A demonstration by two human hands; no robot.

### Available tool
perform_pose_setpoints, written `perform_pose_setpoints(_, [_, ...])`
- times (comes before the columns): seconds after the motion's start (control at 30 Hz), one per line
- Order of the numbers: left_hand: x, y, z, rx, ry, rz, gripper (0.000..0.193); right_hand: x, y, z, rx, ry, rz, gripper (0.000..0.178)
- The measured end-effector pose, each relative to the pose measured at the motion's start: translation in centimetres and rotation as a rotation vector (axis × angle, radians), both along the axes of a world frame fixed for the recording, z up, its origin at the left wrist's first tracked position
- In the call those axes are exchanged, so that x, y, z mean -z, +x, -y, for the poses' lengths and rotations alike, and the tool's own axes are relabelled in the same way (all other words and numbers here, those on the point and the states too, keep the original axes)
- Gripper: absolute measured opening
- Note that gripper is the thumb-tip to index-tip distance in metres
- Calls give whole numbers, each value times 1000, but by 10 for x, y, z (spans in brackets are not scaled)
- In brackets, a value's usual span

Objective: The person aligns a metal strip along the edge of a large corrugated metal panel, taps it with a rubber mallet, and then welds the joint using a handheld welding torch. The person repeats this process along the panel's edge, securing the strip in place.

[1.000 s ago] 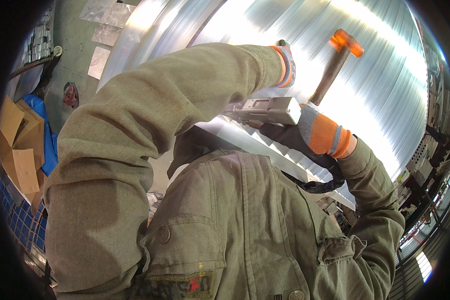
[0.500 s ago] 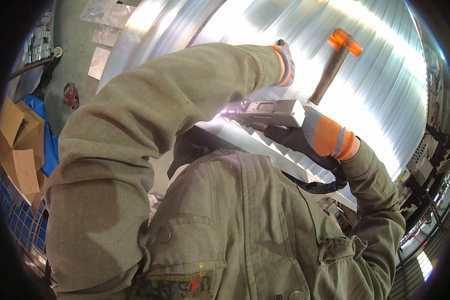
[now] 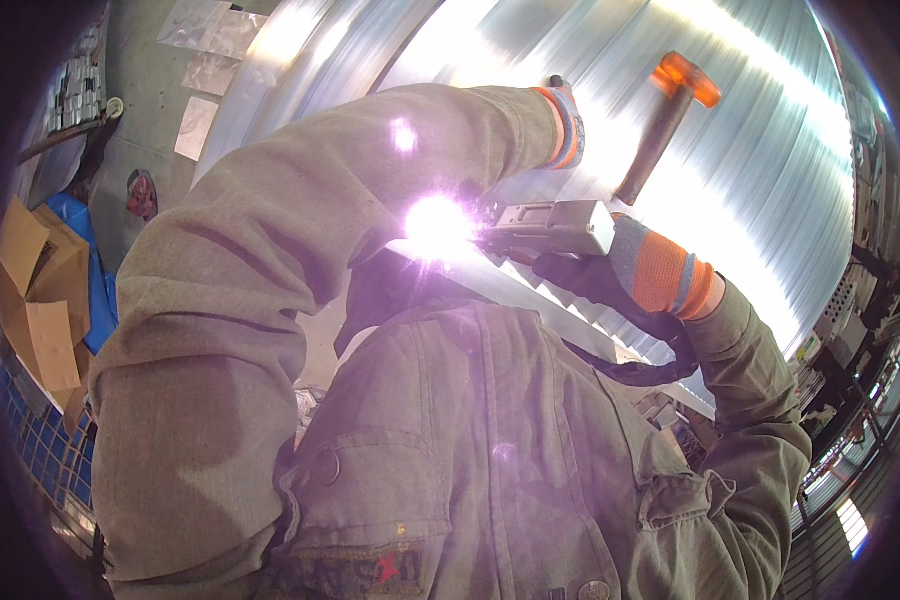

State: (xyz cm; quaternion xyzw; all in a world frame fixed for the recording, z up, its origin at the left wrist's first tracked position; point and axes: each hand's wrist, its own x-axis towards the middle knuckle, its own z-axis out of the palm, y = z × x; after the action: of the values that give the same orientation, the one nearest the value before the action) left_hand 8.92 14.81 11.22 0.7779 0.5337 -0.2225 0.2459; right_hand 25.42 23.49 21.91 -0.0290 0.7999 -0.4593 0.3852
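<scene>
An olive jacket (image 3: 510, 420) and its sleeves fill the view before bright ribbed metal (image 3: 770, 110), with a grey tool (image 3: 550, 228) at the right hand (image 3: 622, 262).
The left sleeve arches across to the left hand (image 3: 568, 128), whose orange-and-grey cuff shows over the metal; its fingers are mostly out of sight, so I cannot tell whether they are wide or narrow. Down the left edge, cardboard (image 3: 40, 290) stands beside blue sheeting (image 3: 98, 285). The orange-headed hammer (image 3: 670, 125) lies on the metal, its dark handle ending near the right hand. That hand's gloved fingers wrap the grey tool from below, its body sideways in front of the chest. At the tool's left end, a purple-white flare (image 3: 438, 228) hides the tip.
</scene>
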Motion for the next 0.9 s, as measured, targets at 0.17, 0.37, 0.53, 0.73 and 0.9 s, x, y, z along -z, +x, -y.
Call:
perform_pose_setpoints(0.17, [0, -1, 2, -3, 4, -3, 29, -2, 3, -1, 9, 2, -4, 38])
perform_pose_setpoints(0.37, [0, 0, 4, -9, 3, -10, 29, -5, 6, -2, 18, 5, -10, 38])
perform_pose_setpoints(0.53, [-4, 1, 3, -13, 9, -11, 29, -6, 11, -4, 27, 12, -11, 37])
perform_pose_setpoints(0.73, [-3, 1, 0, -28, 9, -16, 28, -6, 18, -6, 45, 22, -20, 36])
perform_pose_setpoints(0.9, [-2, 1, 0, 0, -4, -55, 25, -17, 28, -7, 81, 26, -59, 36])
